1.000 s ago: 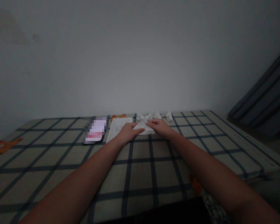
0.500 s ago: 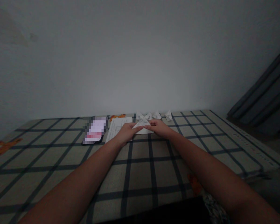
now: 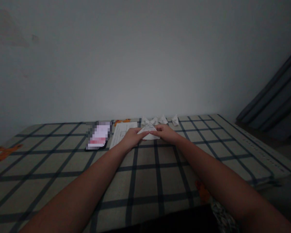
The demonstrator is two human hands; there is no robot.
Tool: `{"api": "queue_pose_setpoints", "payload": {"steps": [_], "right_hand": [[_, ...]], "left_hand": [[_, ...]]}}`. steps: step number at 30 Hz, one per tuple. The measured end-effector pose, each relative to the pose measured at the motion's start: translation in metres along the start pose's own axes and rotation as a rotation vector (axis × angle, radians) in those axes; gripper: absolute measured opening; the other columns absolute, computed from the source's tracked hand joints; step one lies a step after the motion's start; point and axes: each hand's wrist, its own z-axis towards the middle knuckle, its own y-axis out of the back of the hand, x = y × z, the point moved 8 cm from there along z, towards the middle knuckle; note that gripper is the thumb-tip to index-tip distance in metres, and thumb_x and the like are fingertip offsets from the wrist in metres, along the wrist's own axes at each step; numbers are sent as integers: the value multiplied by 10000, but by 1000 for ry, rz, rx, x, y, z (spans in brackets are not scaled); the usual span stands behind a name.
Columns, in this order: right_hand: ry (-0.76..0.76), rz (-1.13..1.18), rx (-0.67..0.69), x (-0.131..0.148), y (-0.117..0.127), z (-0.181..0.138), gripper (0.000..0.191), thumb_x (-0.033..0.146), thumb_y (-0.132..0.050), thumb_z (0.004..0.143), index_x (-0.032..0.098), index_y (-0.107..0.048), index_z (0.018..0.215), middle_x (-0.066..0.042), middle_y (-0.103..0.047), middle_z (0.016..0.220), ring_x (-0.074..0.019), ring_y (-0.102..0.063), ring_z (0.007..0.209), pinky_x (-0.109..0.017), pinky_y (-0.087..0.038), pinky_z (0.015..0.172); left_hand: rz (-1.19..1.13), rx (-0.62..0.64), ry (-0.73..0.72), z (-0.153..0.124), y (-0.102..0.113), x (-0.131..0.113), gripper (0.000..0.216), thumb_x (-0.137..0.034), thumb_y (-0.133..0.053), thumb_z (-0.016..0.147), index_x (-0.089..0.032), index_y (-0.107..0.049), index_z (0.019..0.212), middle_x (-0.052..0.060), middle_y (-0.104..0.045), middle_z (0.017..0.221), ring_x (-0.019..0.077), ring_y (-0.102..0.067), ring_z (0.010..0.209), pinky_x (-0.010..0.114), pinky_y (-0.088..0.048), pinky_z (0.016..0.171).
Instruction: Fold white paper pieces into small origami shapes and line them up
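Observation:
A sheet of printed white paper, folded to a triangle-like shape [image 3: 149, 132], is held between both hands above the checked cloth. My left hand [image 3: 131, 138] grips its left side, thumb on top. From the right, my right hand [image 3: 165, 133] pinches the other side, its thumb meeting the left thumb near the middle. Fingers under the paper are hidden. Just behind stand several small folded paper pieces, among them one [image 3: 163, 119] beyond my right hand and another [image 3: 175, 120] farther right. A printed sheet [image 3: 121, 131] lies flat beside my left hand.
A phone [image 3: 99, 135] with a blurred, lit screen lies left of the printed sheet. The checked cloth [image 3: 145, 181] covers the surface up to a pale wall [image 3: 145, 64]. A grey curtain [image 3: 276, 90] hangs at the right.
Almost nothing differs. Both hands keep their hold on the folded paper, with only a very slight shift of the thumbs and the paper's lower edge.

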Motion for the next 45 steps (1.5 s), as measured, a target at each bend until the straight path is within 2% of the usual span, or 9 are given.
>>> {"api": "queue_pose_setpoints", "payload": {"steps": [4, 11, 18, 24, 29, 34, 41, 45], "right_hand": [[-3, 0, 4, -1, 0, 0, 392, 506, -575, 732, 167, -428, 599, 52, -356, 567, -83, -332, 547, -225, -230, 504], [0, -22, -17, -4, 1, 0, 403, 517, -575, 730, 170, -418, 601, 53, -350, 566, -83, -325, 553, -224, -234, 520], [-4, -22, 24, -2, -2, 1, 365, 493, -574, 737, 158, -469, 637, 39, -396, 588, -87, -353, 564, -219, -249, 519], [15, -71, -27, 1, 1, 0, 350, 470, -586, 730, 155, -478, 624, 39, -402, 586, -88, -359, 561, -221, -254, 513], [1, -31, -40, 3, 3, 0, 361, 483, -560, 747, 155, -491, 614, 36, -414, 581, -95, -380, 574, -226, -282, 537], [20, 39, -140, 9, 11, -2, 304, 432, -534, 763, 137, -588, 714, -6, -544, 690, -124, -470, 670, -244, -348, 627], [-2, 20, -161, 3, 10, -2, 287, 398, -561, 732, 153, -505, 593, 31, -440, 571, -101, -392, 571, -232, -290, 535], [14, 51, -167, 5, 11, -2, 271, 397, -563, 737, 148, -536, 633, 22, -481, 612, -104, -421, 603, -231, -318, 563]], "left_hand": [[-17, -42, 28, -2, 2, -1, 484, -553, -635, 655, -114, -702, 847, 73, -672, 670, 198, -597, 637, 264, -413, 536], [7, -57, 19, -2, 5, -3, 434, -538, -634, 649, -125, -696, 764, 49, -635, 572, 180, -568, 558, 253, -368, 483], [22, -44, 9, -2, 5, -3, 454, -540, -616, 662, -118, -702, 807, 57, -652, 621, 175, -568, 573, 259, -373, 512], [96, -7, -27, 1, 3, -2, 452, -495, -639, 663, -131, -708, 922, 70, -697, 782, 199, -603, 690, 280, -409, 612], [143, -26, -44, 0, 6, -7, 404, -464, -627, 680, -145, -715, 913, 63, -703, 817, 207, -602, 721, 285, -412, 641], [154, -22, -61, -1, 5, -9, 357, -440, -612, 688, -150, -715, 869, 47, -692, 799, 194, -592, 720, 279, -405, 653], [255, 30, -84, 2, 1, -7, 325, -434, -610, 681, -145, -710, 791, 6, -606, 623, 161, -522, 606, 252, -348, 558], [254, 37, -96, 2, 0, -9, 352, -465, -607, 684, -150, -714, 801, 17, -624, 652, 171, -537, 627, 262, -365, 575]]}}
